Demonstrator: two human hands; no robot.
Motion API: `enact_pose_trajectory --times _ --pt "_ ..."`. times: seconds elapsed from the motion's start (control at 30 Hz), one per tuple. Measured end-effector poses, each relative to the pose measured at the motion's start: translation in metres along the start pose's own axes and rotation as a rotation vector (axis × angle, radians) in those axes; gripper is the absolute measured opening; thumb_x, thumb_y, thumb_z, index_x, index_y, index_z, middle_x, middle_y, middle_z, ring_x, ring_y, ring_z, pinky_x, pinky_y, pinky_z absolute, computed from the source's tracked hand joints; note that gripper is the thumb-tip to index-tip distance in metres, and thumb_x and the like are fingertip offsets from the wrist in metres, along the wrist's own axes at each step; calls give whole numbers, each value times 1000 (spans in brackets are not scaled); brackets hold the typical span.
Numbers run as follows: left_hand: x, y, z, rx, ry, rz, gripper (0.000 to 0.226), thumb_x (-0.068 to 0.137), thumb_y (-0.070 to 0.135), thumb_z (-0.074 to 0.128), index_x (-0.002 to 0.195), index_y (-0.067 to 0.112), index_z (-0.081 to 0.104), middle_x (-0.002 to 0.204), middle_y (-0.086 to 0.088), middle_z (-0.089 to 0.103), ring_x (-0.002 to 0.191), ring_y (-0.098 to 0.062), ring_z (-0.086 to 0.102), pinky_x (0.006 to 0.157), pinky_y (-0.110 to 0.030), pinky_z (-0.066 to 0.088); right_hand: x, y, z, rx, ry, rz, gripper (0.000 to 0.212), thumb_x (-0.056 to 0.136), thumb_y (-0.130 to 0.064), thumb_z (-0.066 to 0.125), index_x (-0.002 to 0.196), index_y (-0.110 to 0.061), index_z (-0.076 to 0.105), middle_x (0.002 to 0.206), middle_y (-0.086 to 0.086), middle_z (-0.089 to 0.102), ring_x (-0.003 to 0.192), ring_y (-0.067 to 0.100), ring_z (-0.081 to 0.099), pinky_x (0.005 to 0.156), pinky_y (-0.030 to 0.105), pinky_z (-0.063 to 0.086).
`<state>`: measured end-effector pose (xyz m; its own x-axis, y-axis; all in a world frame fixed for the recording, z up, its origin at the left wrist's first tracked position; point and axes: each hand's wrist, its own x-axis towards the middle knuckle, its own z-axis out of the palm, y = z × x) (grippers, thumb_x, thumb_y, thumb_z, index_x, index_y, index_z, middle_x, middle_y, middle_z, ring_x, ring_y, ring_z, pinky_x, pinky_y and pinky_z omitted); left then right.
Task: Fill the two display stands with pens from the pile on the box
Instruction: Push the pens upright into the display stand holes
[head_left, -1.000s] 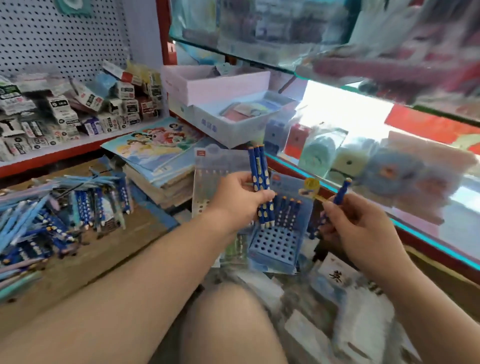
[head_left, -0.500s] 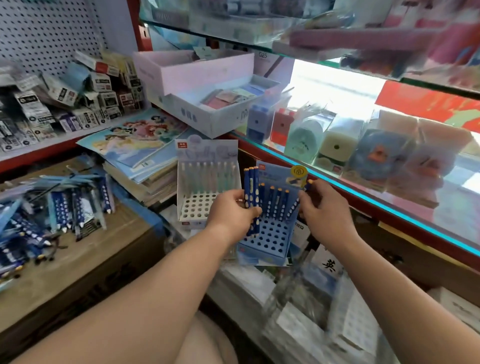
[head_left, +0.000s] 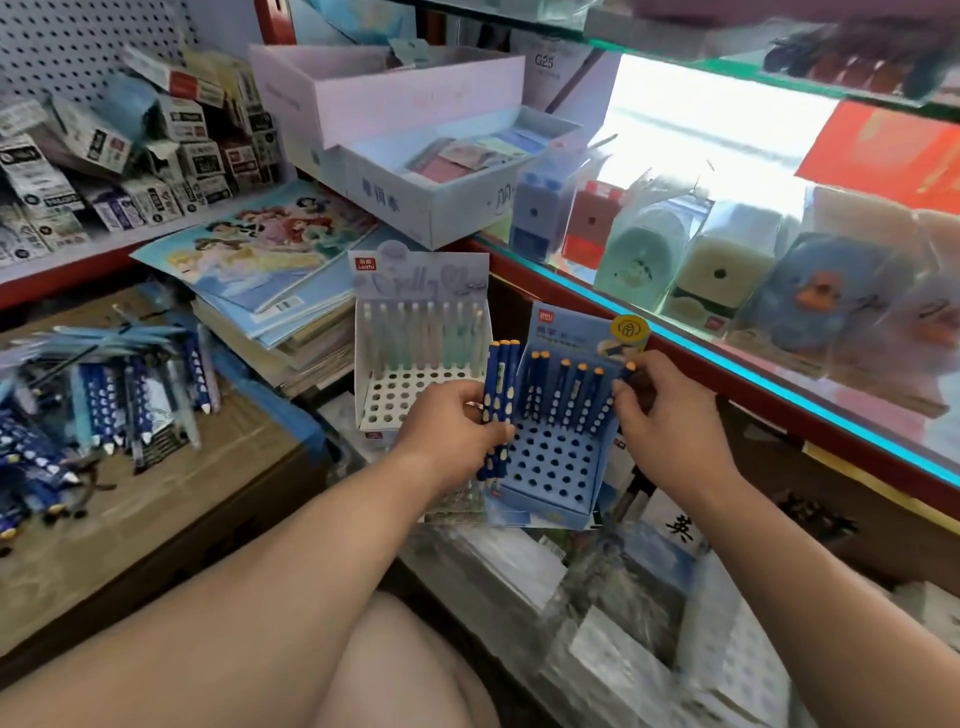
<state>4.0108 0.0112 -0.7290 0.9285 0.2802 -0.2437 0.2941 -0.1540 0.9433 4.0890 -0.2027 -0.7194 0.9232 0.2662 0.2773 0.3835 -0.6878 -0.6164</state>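
1. Grips with the left hand (head_left: 449, 423), at frame centre, a bunch of blue pens (head_left: 500, 395), fingers curled round them; upright, orange ends up, against the left edge of the blue stand (head_left: 550, 467).
2. Pinches with the right hand (head_left: 670, 421), between thumb and fingertips, a single pen (head_left: 607, 408) at the right end of that stand's back row, beside other blue pens standing there.
3. Shows the white stand (head_left: 400, 400) just left of and behind the blue one, pastel pens (head_left: 421, 332) along its back row.
4. Has the pile of pens (head_left: 104, 400) at frame left on the brown box (head_left: 156, 519), well apart from both stands.
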Motion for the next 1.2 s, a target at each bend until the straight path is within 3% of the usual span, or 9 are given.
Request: enact_pose_trajectory --times 0.17,0.27,0.37,0.6,0.7,0.87,1.07,1.2 --pt "-5 -1 -2 18 -43 6 26 92 7 74 116 14 71 95 -6 79 87 -22 77 73 -36 64 2 0 6 -56 43 -30 17 102 -26 57 115 -21 66 86 -4 64 74 14 55 66 30 39" --pt "-6 0 -2 15 -45 1 26 92 6 74 117 14 70 96 -7 79 87 -24 76 77 -42 64 3 -1 8 -100 49 6 13 100 -27 59 104 -17 67 81 -1 63 75 22 57 66 35 44" --pt "-6 0 -1 22 -44 2 26 91 6 74 116 14 71 95 -7 79 87 -24 76 79 -43 64 6 -2 7 -138 50 57 15 100 -29 60 91 -17 62 70 -5 55 68 21 54 61 34 39" --pt "-6 0 -1 21 -60 1 29 91 6 74 118 14 70 97 -8 78 91 -25 76 84 -48 63 16 -4 2 -161 15 121 19 99 -34 61 90 -17 64 70 -8 55 67 15 52 61 33 37" --pt "-7 1 0 6 -72 1 28 91 5 74 118 14 70 96 -8 77 92 -25 75 84 -47 63 15 -4 4 -133 59 128 24 98 -42 61 92 -19 65 73 -8 58 71 16 57 63 34 43" --pt "-5 0 3 16 -84 9 25 91 6 75 113 17 71 96 -8 78 91 -26 75 84 -47 63 13 -5 10 -93 123 147 24 98 -40 63 99 -16 65 75 -11 57 73 17 58 66 33 43" --pt "-4 -1 2 27 -90 5 26 90 6 76 114 17 71 94 -6 78 88 -23 76 79 -42 64 14 -5 13 43 72 185 18 99 -37 64 86 -24 69 73 -6 70 73 18 69 73 47 59" --pt "-3 -1 2 29 -100 5 27 90 6 75 114 17 71 95 -7 78 87 -23 76 79 -40 64 15 -7 14 -39 -8 189 23 102 -33 59 85 -19 66 69 -1 64 68 19 63 59 34 49"
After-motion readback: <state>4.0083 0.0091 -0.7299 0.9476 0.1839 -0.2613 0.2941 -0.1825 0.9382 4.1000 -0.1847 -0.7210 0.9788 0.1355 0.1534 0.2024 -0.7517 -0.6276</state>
